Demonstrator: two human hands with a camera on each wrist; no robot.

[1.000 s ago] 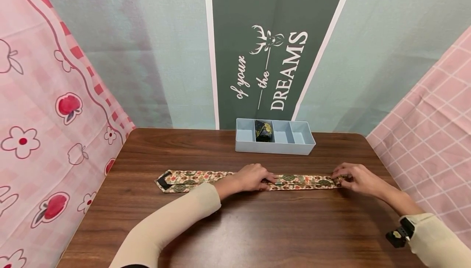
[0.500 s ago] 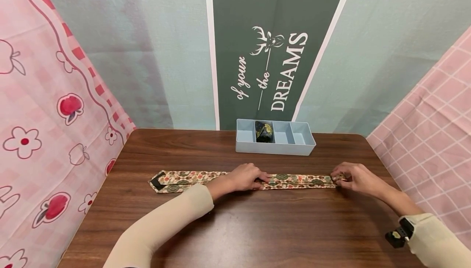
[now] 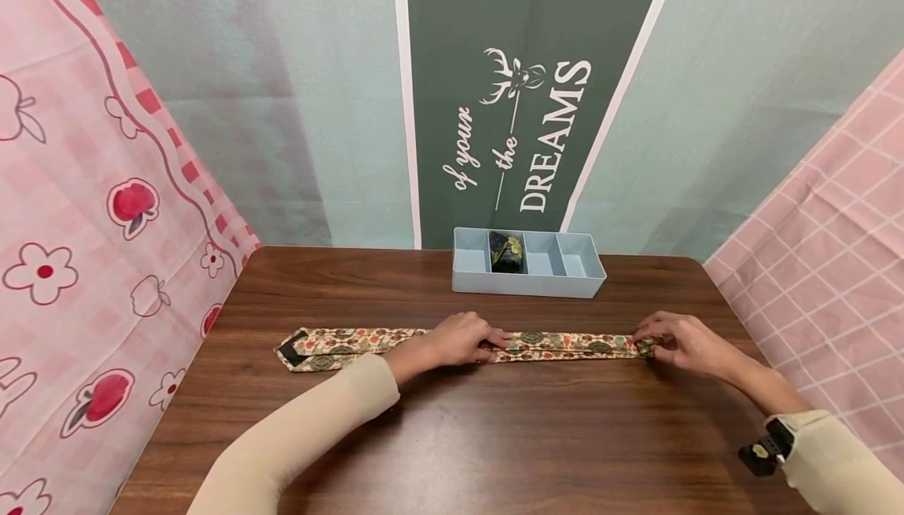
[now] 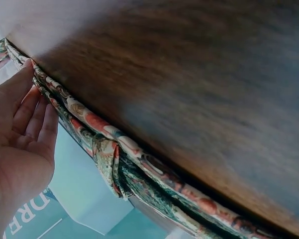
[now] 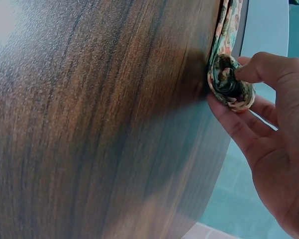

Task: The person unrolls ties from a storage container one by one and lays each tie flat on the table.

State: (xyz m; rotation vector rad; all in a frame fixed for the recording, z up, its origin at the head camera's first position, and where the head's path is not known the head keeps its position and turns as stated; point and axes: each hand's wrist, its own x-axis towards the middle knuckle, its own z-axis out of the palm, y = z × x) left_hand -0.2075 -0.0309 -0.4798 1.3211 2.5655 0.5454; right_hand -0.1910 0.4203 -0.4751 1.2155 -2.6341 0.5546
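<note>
A cream necktie (image 3: 565, 345) with a red and green pattern lies lengthwise across the table, its dark-lined pointed end (image 3: 293, 348) at the left. My left hand (image 3: 459, 340) pinches it near the middle, with thumb and fingers at its edges in the left wrist view. At the right end, my right hand (image 3: 688, 345) holds the rolled part (image 5: 231, 82) of the necktie between thumb and fingers. The right wrist view shows the coil end-on, standing on its edge. A folded narrow layer (image 4: 107, 159) sticks out from the strip in the left wrist view.
Behind the necktie stands a light blue divided box (image 3: 530, 285). A dark rolled bundle with yellow flowers (image 3: 506, 252) sits in its second compartment from the left. Wood-grain table (image 3: 530, 436) extends toward the front. Fabric curtains (image 3: 339, 107) enclose the back and sides.
My left hand has slid left, and the pointed end of the necktie has shifted left with it. My right hand stays nearly in place, still holding the roll.
</note>
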